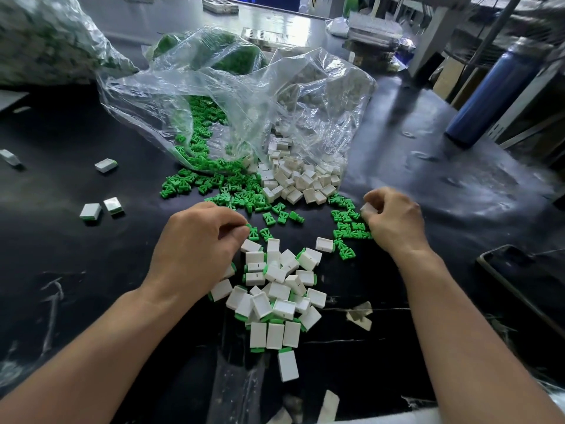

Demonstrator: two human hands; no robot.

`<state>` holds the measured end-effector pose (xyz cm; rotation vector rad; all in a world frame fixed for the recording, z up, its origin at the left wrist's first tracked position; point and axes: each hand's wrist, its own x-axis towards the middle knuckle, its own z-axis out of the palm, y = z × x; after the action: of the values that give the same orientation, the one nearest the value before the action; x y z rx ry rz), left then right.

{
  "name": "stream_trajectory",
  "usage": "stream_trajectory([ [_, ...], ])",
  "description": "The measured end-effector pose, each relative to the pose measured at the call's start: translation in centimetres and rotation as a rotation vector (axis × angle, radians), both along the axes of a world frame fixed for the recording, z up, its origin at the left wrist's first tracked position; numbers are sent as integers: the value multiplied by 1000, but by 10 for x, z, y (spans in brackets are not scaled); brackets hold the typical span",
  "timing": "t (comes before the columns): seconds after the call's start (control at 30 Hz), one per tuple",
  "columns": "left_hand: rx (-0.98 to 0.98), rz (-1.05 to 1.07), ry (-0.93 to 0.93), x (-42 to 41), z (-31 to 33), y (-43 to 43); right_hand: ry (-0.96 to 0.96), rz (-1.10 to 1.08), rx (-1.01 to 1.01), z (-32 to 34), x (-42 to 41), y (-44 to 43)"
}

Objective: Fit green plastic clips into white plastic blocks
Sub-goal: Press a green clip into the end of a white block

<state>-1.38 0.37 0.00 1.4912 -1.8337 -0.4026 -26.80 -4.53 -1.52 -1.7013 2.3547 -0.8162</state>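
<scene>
Loose green clips point(226, 191) spill from a clear plastic bag point(232, 96) onto the black table, beside a heap of empty white blocks point(299, 182). In front of me lies a pile of white blocks with green clips fitted point(275, 298). My left hand point(198, 249) hovers over the pile's left edge, fingers curled, its fingertips at a green clip point(253, 232). My right hand point(394, 218) pinches a white block point(368, 208) above a small patch of green clips point(348, 228).
A second bag of green parts point(52, 41) lies at the back left. Stray fitted blocks point(101, 209) sit on the left of the table. A blue bottle point(489, 96) stands at the right, and a dark tray edge point(519, 286) is at the near right.
</scene>
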Motion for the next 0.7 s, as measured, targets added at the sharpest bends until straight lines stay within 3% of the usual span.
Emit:
stream_trajectory([
  [0.1, 115, -13, 255, -4, 5, 0, -209, 24, -125, 8, 5, 3],
  [0.2, 310, -102, 595, -9, 12, 4, -469, 194, -207, 21, 25, 15],
  [0.27, 368, -173, 707, -11, 17, 8, -605, 331, -218, 28, 42, 26],
  [0.43, 398, -268, 826, -12, 21, 13, -701, 527, -194, 34, 73, 46],
  [0.7, 399, -357, 914, -16, 20, 15, -652, 601, -177, 34, 90, 57],
])
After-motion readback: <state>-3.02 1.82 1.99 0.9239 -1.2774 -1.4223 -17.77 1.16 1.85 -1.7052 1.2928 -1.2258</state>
